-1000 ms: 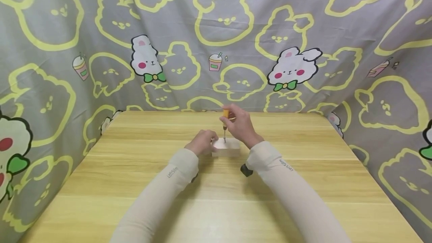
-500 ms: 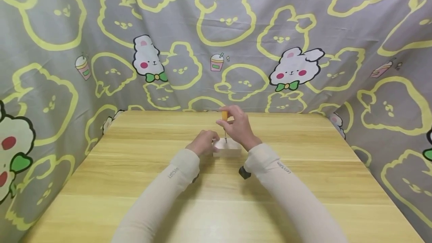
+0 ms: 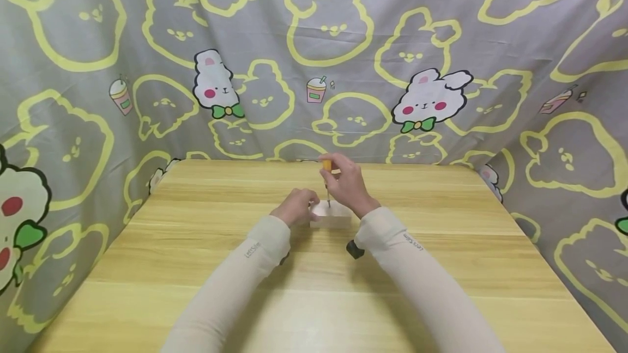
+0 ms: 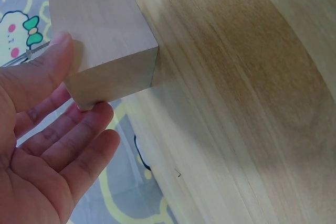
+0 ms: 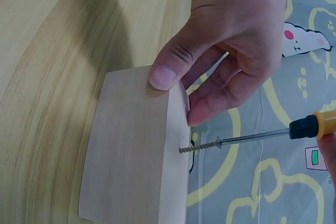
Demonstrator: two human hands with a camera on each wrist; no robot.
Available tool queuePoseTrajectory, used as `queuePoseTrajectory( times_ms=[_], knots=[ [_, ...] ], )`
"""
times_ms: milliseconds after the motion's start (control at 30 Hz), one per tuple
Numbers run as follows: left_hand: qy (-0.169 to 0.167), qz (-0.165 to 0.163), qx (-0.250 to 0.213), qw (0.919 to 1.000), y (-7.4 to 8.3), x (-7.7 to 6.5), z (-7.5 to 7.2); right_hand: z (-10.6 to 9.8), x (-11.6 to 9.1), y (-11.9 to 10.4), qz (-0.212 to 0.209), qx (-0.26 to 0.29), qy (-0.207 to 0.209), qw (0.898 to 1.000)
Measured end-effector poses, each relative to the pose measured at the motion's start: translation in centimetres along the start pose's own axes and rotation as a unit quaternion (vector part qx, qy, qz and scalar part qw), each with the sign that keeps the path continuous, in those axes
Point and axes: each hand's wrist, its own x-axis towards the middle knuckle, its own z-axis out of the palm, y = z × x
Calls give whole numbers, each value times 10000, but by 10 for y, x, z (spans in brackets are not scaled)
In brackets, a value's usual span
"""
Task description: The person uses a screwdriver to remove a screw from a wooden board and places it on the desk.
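A pale wooden block [image 3: 331,221] lies on the table, steadied at its left end by my left hand [image 3: 296,207]. In the left wrist view the thumb presses one face of the block [image 4: 102,22] while fingertips touch its underside edge. A threaded screw [image 5: 199,147] stands partly sunk in the block's top, much of its thread showing. The screwdriver [image 5: 257,136] has a yellow handle, black collar and metal shaft, its tip at the screw head. My right hand [image 3: 347,180] pinches that handle from above, holding the tool upright; only a bit of it enters the right wrist view.
The wood-grain table [image 3: 314,309] extends around the block on all sides. A grey curtain [image 3: 338,119] with cartoon rabbits hangs behind its far edge and along both sides. Below the right cuff sits a small black wrist device [image 3: 355,249].
The right thumb stretches out half a second ago and is now drawn back in against the screwdriver handle. My left hand and the block stay in place.
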Motion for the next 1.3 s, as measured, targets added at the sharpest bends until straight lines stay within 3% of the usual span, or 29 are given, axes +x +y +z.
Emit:
queuePoseTrajectory(
  times_ms=[433,767,1033,1300],
  knots=[
    [41,166,40,9998,-4,2,2,8,2,-4,-25,-42,-98,9999],
    [29,163,115,9998,-5,4,3,4,2,-5,315,-188,-18,9993],
    [3,101,16,9999,-4,2,2,0,1,-1,-9,-495,262,9984],
    [-4,44,32,10000,-3,2,1,-6,0,2,161,-527,98,9984]
  ],
)
